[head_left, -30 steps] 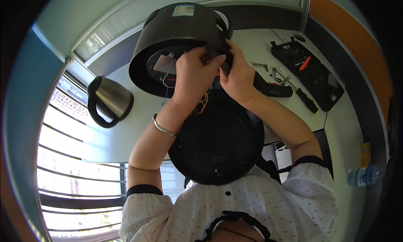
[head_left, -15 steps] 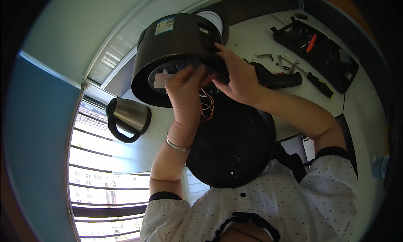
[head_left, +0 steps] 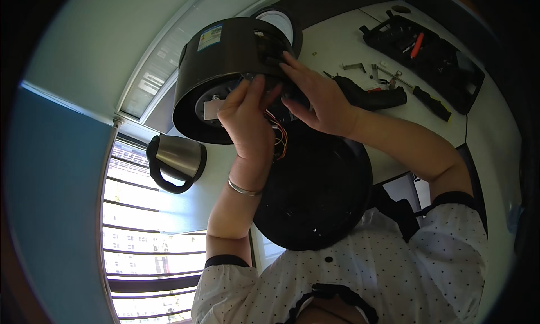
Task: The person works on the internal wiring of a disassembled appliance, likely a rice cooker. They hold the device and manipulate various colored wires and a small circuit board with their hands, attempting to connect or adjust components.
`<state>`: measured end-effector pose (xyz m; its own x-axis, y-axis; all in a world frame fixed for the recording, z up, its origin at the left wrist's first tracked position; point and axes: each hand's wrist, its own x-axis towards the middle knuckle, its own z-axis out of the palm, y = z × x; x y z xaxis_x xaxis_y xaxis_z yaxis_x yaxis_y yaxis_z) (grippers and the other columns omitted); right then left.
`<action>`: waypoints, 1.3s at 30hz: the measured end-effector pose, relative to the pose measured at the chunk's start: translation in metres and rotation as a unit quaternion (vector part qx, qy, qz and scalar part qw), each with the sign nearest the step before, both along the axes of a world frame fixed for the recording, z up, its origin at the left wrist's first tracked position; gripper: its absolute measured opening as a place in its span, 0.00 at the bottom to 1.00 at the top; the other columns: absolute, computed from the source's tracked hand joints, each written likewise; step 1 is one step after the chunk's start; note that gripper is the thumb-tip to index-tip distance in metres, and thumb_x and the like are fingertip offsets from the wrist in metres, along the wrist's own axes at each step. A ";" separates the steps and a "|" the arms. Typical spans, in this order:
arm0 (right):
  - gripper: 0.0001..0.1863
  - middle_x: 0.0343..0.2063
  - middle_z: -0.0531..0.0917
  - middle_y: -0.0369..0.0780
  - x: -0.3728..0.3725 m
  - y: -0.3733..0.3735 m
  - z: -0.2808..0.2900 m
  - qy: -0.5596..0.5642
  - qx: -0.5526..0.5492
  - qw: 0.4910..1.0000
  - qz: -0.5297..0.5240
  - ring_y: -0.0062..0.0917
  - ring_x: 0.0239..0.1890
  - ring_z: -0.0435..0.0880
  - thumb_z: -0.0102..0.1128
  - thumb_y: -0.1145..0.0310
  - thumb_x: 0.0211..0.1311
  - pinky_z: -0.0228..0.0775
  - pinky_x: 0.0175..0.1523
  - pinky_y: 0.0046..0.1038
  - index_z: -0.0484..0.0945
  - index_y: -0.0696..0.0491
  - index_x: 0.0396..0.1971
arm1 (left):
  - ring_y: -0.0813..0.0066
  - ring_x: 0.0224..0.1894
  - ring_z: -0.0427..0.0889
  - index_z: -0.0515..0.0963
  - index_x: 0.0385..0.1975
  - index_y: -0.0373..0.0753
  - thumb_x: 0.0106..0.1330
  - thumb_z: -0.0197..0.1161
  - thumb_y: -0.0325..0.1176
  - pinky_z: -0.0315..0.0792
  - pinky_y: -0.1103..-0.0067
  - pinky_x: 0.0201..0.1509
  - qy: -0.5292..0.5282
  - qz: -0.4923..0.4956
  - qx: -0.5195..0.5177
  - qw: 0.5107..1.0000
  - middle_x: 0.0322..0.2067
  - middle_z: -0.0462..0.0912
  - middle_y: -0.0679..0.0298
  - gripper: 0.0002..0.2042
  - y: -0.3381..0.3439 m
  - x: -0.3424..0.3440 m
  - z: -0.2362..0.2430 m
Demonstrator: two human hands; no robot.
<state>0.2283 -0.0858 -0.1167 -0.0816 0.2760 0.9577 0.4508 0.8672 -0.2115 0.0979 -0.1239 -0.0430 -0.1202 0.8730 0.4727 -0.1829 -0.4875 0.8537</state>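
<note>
A dark rice-cooker-like housing [head_left: 225,54] lies on its side, its open underside toward me. A pale metal plate [head_left: 214,109] shows inside. My left hand [head_left: 244,113] reaches to the opening with fingertips pinched together; whatever they hold is hidden. Against the housing's right side rests my right hand [head_left: 326,102], its fingers stretched out and the thumb apart near the rim. Thin coloured wires [head_left: 286,137] hang from the opening beside my left wrist. Below them, a round black cover [head_left: 315,194] leans against my front.
A steel kettle [head_left: 179,160] with a black handle stands left, by the window blinds. At right lie a black power drill [head_left: 368,96], a screwdriver [head_left: 430,103], small metal parts [head_left: 353,67] and an open black tool case [head_left: 444,65]. A round, pale-centred object [head_left: 275,21] is behind the housing.
The view has shifted slightly. My right fingers have straightened a little along the housing's side. My left hand keeps its pinch at the opening.
</note>
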 end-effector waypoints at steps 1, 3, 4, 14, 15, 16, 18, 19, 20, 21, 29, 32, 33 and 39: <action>0.31 0.57 0.68 0.55 0.001 0.000 0.000 0.002 -0.004 1.000 0.006 0.44 0.46 0.79 0.64 0.65 0.53 0.75 0.46 0.34 0.65 0.61 0.55 | 0.74 0.34 0.80 0.78 0.34 0.24 0.63 0.56 0.21 0.82 0.77 0.39 -0.001 0.003 0.000 1.000 0.32 0.81 0.58 0.07 0.001 0.001 -0.001; 0.29 0.56 0.69 0.55 0.000 0.002 0.000 0.014 0.009 1.000 0.015 0.45 0.46 0.79 0.63 0.66 0.54 0.75 0.46 0.34 0.66 0.62 0.54 | 0.74 0.34 0.81 0.78 0.35 0.24 0.64 0.56 0.23 0.81 0.77 0.40 -0.009 0.006 -0.002 1.000 0.33 0.81 0.57 0.07 0.001 0.002 -0.002; 0.28 0.56 0.69 0.55 0.000 0.002 0.000 0.020 0.015 1.000 0.019 0.45 0.45 0.79 0.63 0.67 0.54 0.75 0.46 0.34 0.67 0.62 0.54 | 0.73 0.34 0.81 0.78 0.36 0.24 0.64 0.56 0.24 0.81 0.76 0.41 -0.014 0.006 -0.004 1.000 0.33 0.81 0.57 0.08 -0.001 0.003 -0.001; 0.25 0.54 0.71 0.54 -0.003 -0.001 0.000 0.049 -0.018 0.999 0.012 0.45 0.45 0.79 0.62 0.71 0.55 0.75 0.47 0.34 0.69 0.63 0.52 | 0.72 0.37 0.81 0.77 0.30 0.29 0.66 0.57 0.30 0.79 0.75 0.45 -0.081 -0.028 -0.027 0.996 0.32 0.80 0.57 0.09 -0.001 0.006 -0.003; 0.25 0.54 0.71 0.54 -0.003 -0.001 0.001 0.056 -0.026 0.998 0.017 0.45 0.46 0.79 0.62 0.71 0.55 0.75 0.47 0.34 0.70 0.64 0.52 | 0.71 0.37 0.81 0.77 0.31 0.29 0.66 0.56 0.29 0.79 0.75 0.46 -0.083 -0.036 -0.025 0.996 0.32 0.80 0.57 0.08 0.000 0.005 -0.004; 0.24 0.54 0.72 0.54 -0.003 -0.002 0.001 0.063 -0.033 0.997 0.022 0.45 0.47 0.79 0.62 0.71 0.55 0.75 0.48 0.33 0.70 0.64 0.51 | 0.71 0.38 0.81 0.77 0.31 0.29 0.66 0.56 0.29 0.79 0.75 0.47 -0.085 -0.044 -0.024 0.995 0.33 0.80 0.57 0.08 0.000 0.005 -0.004; 0.22 0.54 0.72 0.54 -0.004 -0.003 0.002 0.084 -0.042 0.995 0.038 0.46 0.48 0.78 0.61 0.72 0.56 0.74 0.49 0.33 0.72 0.63 0.50 | 0.69 0.40 0.81 0.75 0.33 0.29 0.67 0.54 0.27 0.78 0.74 0.49 -0.083 -0.048 -0.023 0.995 0.35 0.80 0.56 0.07 0.001 0.003 -0.006; 0.21 0.54 0.72 0.54 -0.004 -0.003 0.002 0.094 -0.046 0.993 0.046 0.46 0.49 0.78 0.61 0.72 0.56 0.74 0.50 0.33 0.72 0.63 0.49 | 0.69 0.40 0.80 0.75 0.34 0.29 0.67 0.53 0.26 0.78 0.73 0.49 -0.079 -0.045 -0.024 0.996 0.36 0.79 0.56 0.06 0.001 0.002 -0.008; 0.20 0.54 0.72 0.54 -0.005 -0.004 0.002 0.107 -0.061 0.990 0.061 0.46 0.49 0.78 0.61 0.72 0.57 0.74 0.50 0.33 0.72 0.63 0.49 | 0.68 0.41 0.80 0.74 0.35 0.29 0.67 0.53 0.25 0.78 0.73 0.50 -0.074 -0.042 -0.026 0.996 0.37 0.79 0.56 0.06 0.001 0.001 -0.010; 0.20 0.54 0.72 0.54 -0.005 -0.005 0.001 0.120 -0.075 0.987 0.076 0.46 0.49 0.78 0.60 0.72 0.57 0.73 0.51 0.33 0.73 0.63 0.49 | 0.68 0.42 0.80 0.73 0.36 0.29 0.67 0.52 0.25 0.78 0.73 0.51 -0.072 -0.040 -0.028 0.996 0.38 0.78 0.56 0.06 0.001 0.001 -0.010; 0.22 0.56 0.71 0.50 -0.004 -0.008 0.001 0.127 -0.103 0.983 0.089 0.40 0.56 0.74 0.56 0.75 0.60 0.68 0.57 0.31 0.69 0.61 0.55 | 0.68 0.43 0.79 0.72 0.37 0.31 0.68 0.52 0.25 0.77 0.72 0.52 -0.076 -0.039 -0.013 0.996 0.39 0.76 0.58 0.05 0.004 0.001 -0.015; 0.22 0.53 0.74 0.47 -0.004 -0.007 0.005 0.126 -0.102 0.985 0.064 0.37 0.52 0.77 0.57 0.75 0.59 0.70 0.55 0.30 0.69 0.59 0.55 | 0.69 0.43 0.79 0.72 0.37 0.32 0.68 0.53 0.25 0.77 0.73 0.52 -0.082 -0.039 -0.011 0.996 0.39 0.77 0.59 0.04 0.003 0.002 -0.016; 0.22 0.52 0.74 0.46 -0.003 -0.007 0.008 0.115 -0.116 0.985 0.051 0.36 0.50 0.78 0.58 0.74 0.59 0.70 0.54 0.29 0.70 0.58 0.54 | 0.69 0.43 0.79 0.72 0.37 0.32 0.68 0.53 0.25 0.77 0.73 0.52 -0.084 -0.039 -0.011 0.996 0.39 0.77 0.59 0.04 0.003 0.002 -0.016; 0.21 0.44 0.77 0.38 -0.004 0.000 0.016 0.150 -0.169 0.973 0.052 0.31 0.37 0.81 0.64 0.64 0.53 0.73 0.40 0.27 0.75 0.52 0.48 | 0.72 0.41 0.79 0.73 0.35 0.33 0.67 0.54 0.28 0.78 0.74 0.49 -0.104 -0.039 -0.013 0.994 0.37 0.78 0.59 0.04 0.003 0.005 -0.014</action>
